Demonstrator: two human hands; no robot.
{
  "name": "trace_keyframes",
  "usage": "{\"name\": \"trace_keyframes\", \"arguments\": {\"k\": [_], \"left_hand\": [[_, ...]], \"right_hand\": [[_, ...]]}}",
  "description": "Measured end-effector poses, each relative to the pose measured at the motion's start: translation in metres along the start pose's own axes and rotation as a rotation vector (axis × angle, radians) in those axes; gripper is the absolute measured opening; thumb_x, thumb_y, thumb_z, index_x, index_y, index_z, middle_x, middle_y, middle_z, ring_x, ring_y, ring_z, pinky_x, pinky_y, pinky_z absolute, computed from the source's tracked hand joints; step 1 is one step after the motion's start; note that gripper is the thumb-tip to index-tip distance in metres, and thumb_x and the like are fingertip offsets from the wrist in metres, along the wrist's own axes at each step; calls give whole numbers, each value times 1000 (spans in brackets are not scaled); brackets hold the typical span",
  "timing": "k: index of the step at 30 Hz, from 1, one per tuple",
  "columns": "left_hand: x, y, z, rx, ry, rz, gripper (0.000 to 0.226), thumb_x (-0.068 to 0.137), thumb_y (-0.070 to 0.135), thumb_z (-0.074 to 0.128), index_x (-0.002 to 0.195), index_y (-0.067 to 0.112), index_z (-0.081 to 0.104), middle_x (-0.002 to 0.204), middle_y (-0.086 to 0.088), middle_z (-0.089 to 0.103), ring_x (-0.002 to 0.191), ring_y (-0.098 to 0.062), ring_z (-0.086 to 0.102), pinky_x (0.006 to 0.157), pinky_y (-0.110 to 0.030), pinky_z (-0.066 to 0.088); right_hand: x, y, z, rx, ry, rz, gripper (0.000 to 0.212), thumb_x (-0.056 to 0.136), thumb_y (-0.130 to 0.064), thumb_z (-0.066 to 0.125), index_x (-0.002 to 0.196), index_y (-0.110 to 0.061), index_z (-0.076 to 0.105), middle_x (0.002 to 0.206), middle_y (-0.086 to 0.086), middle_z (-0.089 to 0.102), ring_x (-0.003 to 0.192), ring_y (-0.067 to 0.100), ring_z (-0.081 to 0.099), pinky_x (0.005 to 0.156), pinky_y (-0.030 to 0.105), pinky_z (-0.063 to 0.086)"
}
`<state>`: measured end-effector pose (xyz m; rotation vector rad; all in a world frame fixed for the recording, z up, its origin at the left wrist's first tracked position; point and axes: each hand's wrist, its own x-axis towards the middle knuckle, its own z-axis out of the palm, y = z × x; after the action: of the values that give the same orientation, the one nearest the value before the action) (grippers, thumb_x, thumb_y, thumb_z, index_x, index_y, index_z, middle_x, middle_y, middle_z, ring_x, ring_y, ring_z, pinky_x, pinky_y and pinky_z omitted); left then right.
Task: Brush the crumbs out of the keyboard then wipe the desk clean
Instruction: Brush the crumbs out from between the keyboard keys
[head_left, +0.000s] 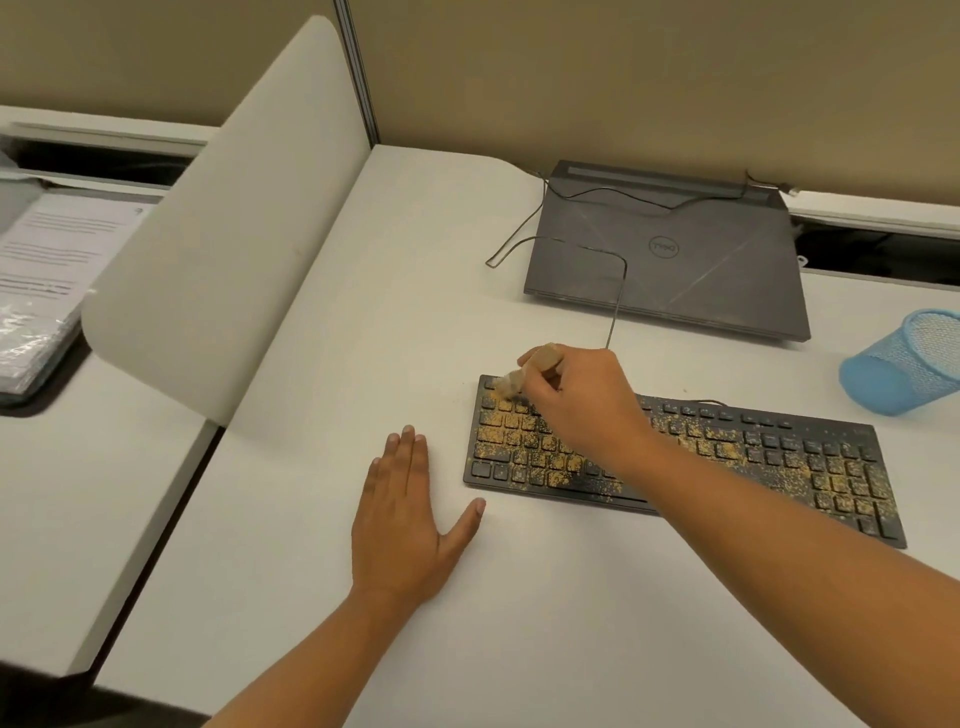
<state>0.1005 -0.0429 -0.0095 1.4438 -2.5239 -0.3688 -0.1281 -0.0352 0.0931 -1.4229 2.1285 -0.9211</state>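
A black keyboard (769, 457) lies on the white desk (415, 260), strewn with yellow-brown crumbs (506, 436), thickest on its left half. My right hand (576, 395) grips a small wooden-handled brush (519, 376) over the keyboard's top left corner, bristles down on the keys. My left hand (402, 514) rests flat on the desk just left of the keyboard, fingers straight and thumb spread out.
A closed grey laptop (670, 260) sits behind the keyboard with cables (618, 291) lying across it. A blue mesh cup (904, 364) lies tipped at the right edge. A curved white divider (223, 249) stands on the left, with papers (47, 270) beyond it.
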Motion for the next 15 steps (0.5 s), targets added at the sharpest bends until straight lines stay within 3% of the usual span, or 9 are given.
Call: {"name": "trace_keyframes", "arguments": {"k": [2, 4, 6, 8, 12, 15], "left_hand": [[-3, 0, 2, 22, -1, -51, 92, 90, 75, 22, 154, 9, 23, 162, -5, 18, 151, -16, 8, 122, -32, 6], [-4, 0, 3, 18, -2, -90, 91, 90, 74, 22, 155, 10, 21, 163, -4, 16, 151, -15, 6, 122, -31, 6], [-3, 1, 3, 6, 0, -101, 90, 90, 73, 24, 155, 10, 21, 163, -4, 16, 151, -15, 5, 122, -31, 6], [-3, 1, 3, 2, 3, -93, 90, 90, 72, 24, 155, 10, 22, 163, -4, 17, 151, -15, 6, 122, -31, 6], [-4, 1, 2, -3, 10, -88, 91, 90, 72, 24, 154, 8, 25, 162, -5, 18, 151, -16, 8, 122, -31, 6], [-4, 1, 2, -12, 5, -88, 92, 89, 74, 22, 154, 10, 25, 163, -4, 17, 151, -14, 6, 122, -31, 5]], "right_hand": [[0, -1, -1, -14, 83, -6, 23, 97, -26, 53, 86, -20, 72, 71, -23, 62, 64, -3, 61, 61, 19, 49], [1, 0, 1, -16, 57, 3, 23, 96, -25, 53, 80, -22, 69, 70, -26, 62, 66, -7, 61, 63, 17, 48], [2, -2, 7, -4, -4, 11, 23, 96, -26, 53, 79, -24, 68, 79, -22, 68, 71, -4, 63, 69, 22, 53], [5, -4, 8, 11, 38, 13, 23, 95, -27, 53, 78, -26, 68, 87, -13, 72, 75, 4, 65, 71, 28, 55], [5, -8, 8, 37, 68, 30, 24, 94, -22, 53, 74, -22, 66, 73, -21, 66, 66, -9, 62, 55, 10, 43], [6, -9, 14, 32, 23, 34, 25, 94, -23, 52, 76, -20, 70, 83, -18, 69, 70, 3, 64, 62, 25, 51]]}}
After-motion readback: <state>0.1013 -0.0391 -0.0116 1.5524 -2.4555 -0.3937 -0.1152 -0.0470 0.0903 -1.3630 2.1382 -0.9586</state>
